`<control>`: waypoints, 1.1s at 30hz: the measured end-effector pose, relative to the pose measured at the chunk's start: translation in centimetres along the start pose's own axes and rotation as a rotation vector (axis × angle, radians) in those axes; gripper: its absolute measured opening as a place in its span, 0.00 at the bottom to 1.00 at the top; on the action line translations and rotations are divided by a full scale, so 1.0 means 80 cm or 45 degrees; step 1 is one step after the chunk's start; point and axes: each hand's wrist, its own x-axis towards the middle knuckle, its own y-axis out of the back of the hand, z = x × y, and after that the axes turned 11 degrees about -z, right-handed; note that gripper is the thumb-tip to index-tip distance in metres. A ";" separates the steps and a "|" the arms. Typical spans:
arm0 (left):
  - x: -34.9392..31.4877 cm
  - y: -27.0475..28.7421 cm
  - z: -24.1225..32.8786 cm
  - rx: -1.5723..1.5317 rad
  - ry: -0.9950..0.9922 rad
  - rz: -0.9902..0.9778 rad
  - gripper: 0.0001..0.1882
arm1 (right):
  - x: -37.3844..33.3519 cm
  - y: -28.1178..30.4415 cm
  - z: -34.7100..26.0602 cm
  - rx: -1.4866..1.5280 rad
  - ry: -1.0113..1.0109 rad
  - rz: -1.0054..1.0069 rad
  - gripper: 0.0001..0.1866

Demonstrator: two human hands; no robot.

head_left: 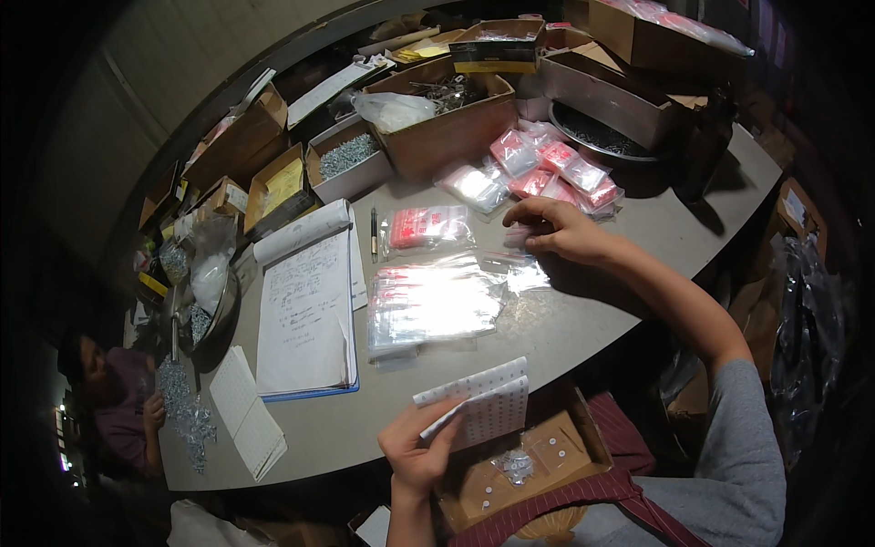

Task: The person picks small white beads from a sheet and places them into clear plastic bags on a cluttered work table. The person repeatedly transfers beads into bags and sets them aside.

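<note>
L hand (424, 447): fingers pinching folded sheet of printed labels (488, 401), up over open cardboard box (538, 485) by bench edge.
R hand (562, 230): fingers curled, nr small clear zip bag (521, 271); can't tell if pinching.
Clear zip bags (433, 305): flat stack on bench (583, 314), L of small bag; red-print bag pack (427, 226) just behind.
Notepad (305, 310): open, L of stack, handwritten; pen (374, 234) nr top R.
Screws (346, 155): in box behind notepad.

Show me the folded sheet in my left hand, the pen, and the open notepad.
Folded sheet (495, 410): head view, middle of its front panel.
Pen (374, 234): head view, middle of its barrel.
Open notepad (305, 305): head view, written page.
</note>
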 end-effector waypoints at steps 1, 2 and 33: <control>-0.001 0.001 0.000 0.006 -0.001 -0.002 0.15 | -0.001 0.001 0.001 0.112 -0.095 -0.014 0.12; 0.000 0.001 0.000 0.001 0.003 -0.020 0.15 | -0.001 0.003 0.001 0.224 -0.189 -0.028 0.10; 0.114 -0.034 -0.006 -0.417 0.204 -0.907 0.12 | 0.004 0.021 -0.038 0.584 -0.427 -0.207 0.32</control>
